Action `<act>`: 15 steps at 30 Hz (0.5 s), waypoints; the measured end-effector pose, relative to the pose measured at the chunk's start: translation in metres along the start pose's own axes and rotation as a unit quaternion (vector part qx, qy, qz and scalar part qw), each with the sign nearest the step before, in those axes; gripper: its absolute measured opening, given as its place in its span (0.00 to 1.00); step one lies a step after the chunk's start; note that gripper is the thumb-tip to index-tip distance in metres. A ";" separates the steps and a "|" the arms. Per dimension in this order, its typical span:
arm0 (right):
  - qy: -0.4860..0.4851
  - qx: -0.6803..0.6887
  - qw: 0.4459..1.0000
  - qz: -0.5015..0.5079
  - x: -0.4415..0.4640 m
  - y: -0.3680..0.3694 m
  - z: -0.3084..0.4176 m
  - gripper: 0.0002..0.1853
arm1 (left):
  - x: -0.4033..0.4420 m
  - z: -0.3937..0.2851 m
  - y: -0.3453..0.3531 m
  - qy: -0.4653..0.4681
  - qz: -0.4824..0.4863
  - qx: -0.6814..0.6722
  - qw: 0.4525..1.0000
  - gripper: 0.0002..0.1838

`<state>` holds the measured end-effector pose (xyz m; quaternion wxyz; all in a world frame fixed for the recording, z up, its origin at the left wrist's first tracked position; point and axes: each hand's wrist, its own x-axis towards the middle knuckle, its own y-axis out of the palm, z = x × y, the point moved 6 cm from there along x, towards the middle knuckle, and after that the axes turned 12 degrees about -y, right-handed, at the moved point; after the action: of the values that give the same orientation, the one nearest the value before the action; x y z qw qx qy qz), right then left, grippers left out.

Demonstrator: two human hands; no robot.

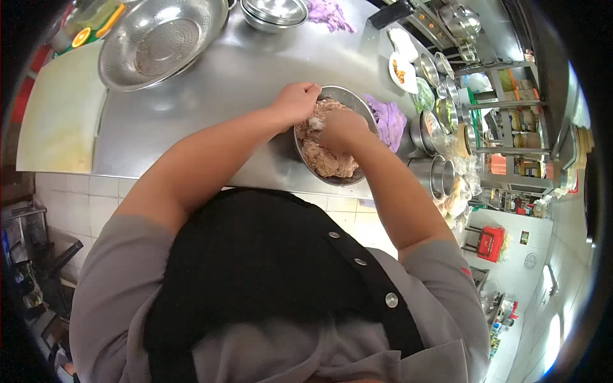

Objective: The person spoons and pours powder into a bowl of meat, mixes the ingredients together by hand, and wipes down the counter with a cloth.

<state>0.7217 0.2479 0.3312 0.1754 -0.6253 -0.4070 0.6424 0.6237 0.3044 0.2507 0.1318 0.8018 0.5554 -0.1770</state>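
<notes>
A round metal bowl point(368, 115) stands near the front edge of the steel counter, holding a pale pink mass that looks like minced meat point(332, 165). My left hand point(297, 104) grips the bowl's rim on its left side, fingers closed over the edge. Inside the bowl, my right hand point(341, 132) is pressed into the minced meat with its fingers curled; the fingertips are partly hidden by the meat. A crumpled purple cloth point(388, 121) lies right beside the bowl.
On the steel counter point(191, 127) are a large perforated metal basin point(115, 64), a pale cutting board point(60, 121), stacked metal bowls point(271, 24) and another purple cloth point(331, 14). To the right stand a white plate of food point(410, 78) and several metal pots point(440, 175).
</notes>
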 end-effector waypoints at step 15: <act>-0.200 -0.044 0.973 -0.102 -0.020 0.001 -0.003 0.60 | -0.033 0.008 0.004 -0.012 0.004 -0.082 0.997 0.28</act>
<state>0.7275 0.2331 0.3438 0.1273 -0.4463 -0.5231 0.7148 0.6163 0.2721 0.2580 0.2044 0.7883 0.5633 -0.1401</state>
